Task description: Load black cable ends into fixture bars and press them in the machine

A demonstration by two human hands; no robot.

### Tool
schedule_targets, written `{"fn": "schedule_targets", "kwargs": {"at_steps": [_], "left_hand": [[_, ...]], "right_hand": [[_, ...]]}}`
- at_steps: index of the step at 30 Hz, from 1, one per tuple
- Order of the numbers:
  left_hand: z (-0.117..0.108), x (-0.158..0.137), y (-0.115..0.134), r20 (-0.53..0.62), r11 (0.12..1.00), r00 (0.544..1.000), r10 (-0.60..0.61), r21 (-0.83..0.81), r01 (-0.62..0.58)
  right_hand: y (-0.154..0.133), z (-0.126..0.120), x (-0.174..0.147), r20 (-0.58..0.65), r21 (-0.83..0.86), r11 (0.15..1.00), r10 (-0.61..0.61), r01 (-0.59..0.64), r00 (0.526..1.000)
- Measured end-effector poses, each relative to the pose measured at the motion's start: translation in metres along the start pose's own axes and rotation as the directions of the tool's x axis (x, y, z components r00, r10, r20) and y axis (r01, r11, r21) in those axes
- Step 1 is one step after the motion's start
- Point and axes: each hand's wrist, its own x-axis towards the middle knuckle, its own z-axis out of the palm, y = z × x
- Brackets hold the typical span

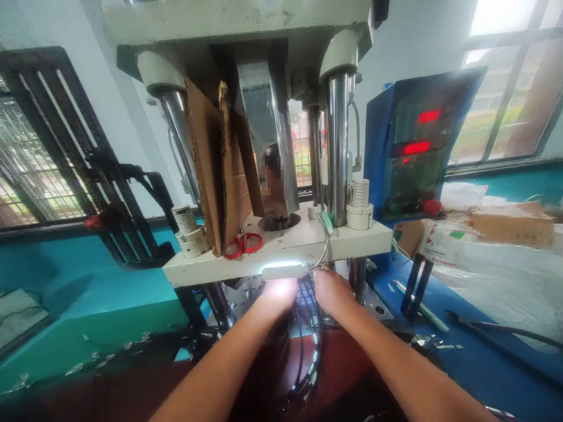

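Person's own body, head view: two bare forearms entering from 6 o'clock, no sleeves, cuffs, gloves, watch or bands visible. Left hand (278, 293), toward 11 o'clock of the pair, washed out by lamp glare, so its fingers cannot be told apart. Right hand (333, 291), toward 1 o'clock, bare, with its knuckles showing.

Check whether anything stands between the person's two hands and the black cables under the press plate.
Nothing visible does. The left hand and right hand are already at the bundle of thin black cables, under the cream-coloured metal press plate and its glowing white lamp.
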Motion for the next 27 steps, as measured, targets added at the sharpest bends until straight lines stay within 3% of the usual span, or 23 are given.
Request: {"fn": "schedule_targets", "kwargs": {"at_steps": [6,12,27], "left_hand": [[-0.011,-0.026,-0.027,-0.030,1.000,0.999,0.013,0.024,-0.012],[-0.009,-0.048,-0.024,-0.030,0.998,0.998,0.057,0.033,-0.056],[0.003,-0.028,-0.014,-0.041,0.996,0.999,-0.012,0.093,0.016]], "right_hand": [[0.010,0.002,0.011,-0.053,0.044,0.995,-0.088,0.090,0.995],[-0.012,0.013,0.006,-0.082,0.072,0.956,-0.277,0.283,0.957],[-0.015,0.021,0.015,-0.073,-0.033,0.949,-0.314,0.313,0.946]]}}
